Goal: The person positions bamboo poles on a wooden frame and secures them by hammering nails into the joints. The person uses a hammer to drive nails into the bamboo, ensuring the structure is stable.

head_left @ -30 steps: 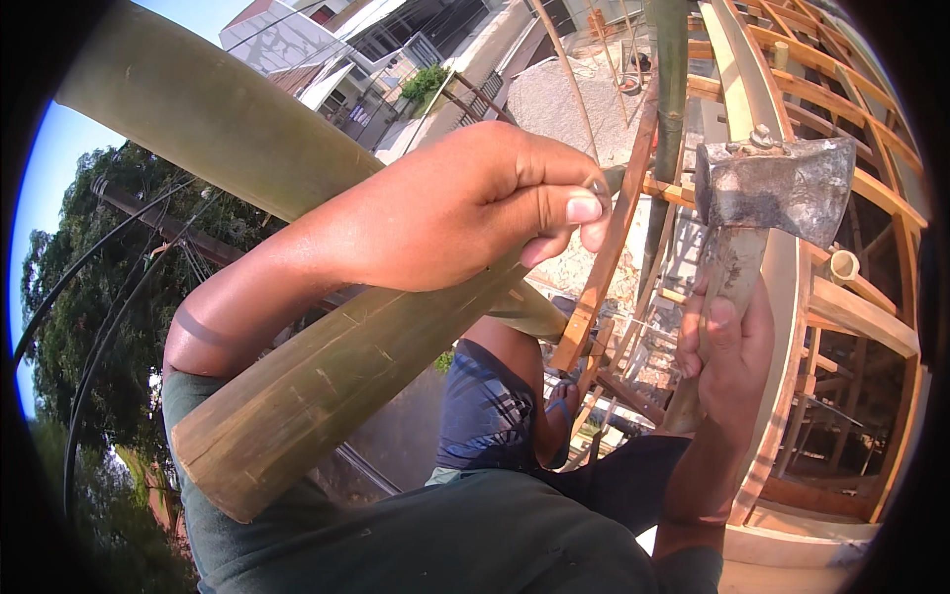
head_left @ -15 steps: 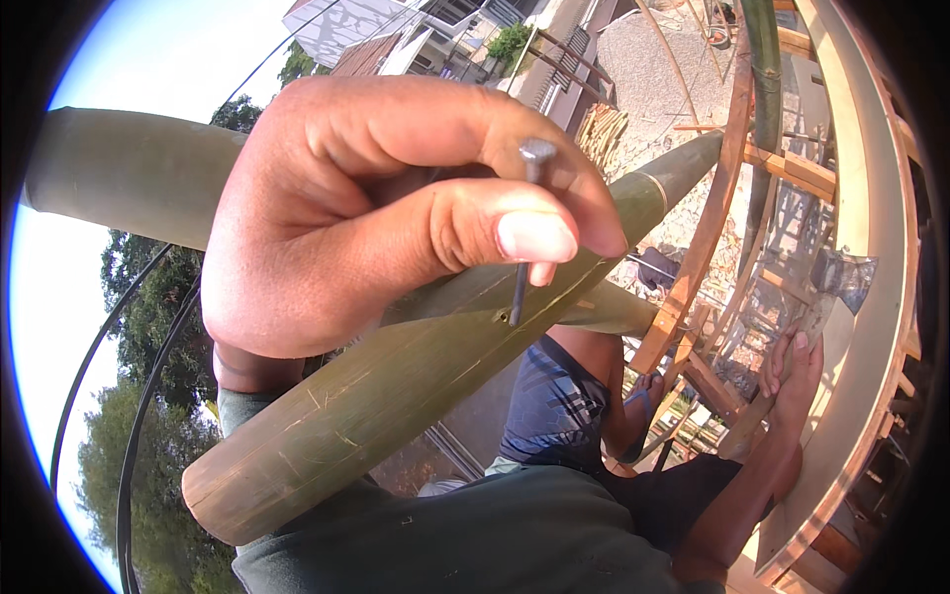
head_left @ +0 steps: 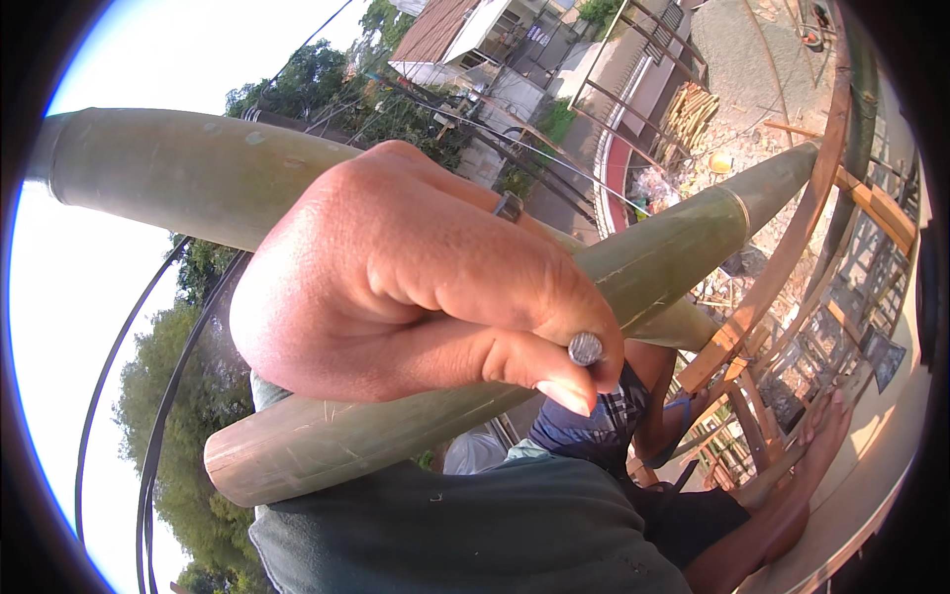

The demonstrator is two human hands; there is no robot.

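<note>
Close in the middle of the view, my left hand [head_left: 426, 267] is closed, pinching a nail [head_left: 586, 348] between thumb and forefinger. The nail's round grey head faces me and its shank is hidden behind the fingers. Below and behind the hand runs a thick green bamboo pole [head_left: 673, 243], slanting from lower left to upper right. Down at the right, my right hand [head_left: 823, 421] is wrapped on the wooden handle of a hatchet-like tool [head_left: 881, 358] with a flared metal head. This tool rests low beside my thigh, apart from the pole.
Another thick bamboo pole [head_left: 198, 173] crosses at the upper left. A reddish timber [head_left: 792, 267] and an upright bamboo [head_left: 863, 119] stand at the right, beside a pale board [head_left: 871, 445]. Black cables [head_left: 163, 426] hang at left. Rubble and stacked wood [head_left: 688, 119] lie far below.
The view has shifted, so the scene sits differently. My left hand has turned, and the nail now points away from me with its head toward me. My right hand still holds the tool low.
</note>
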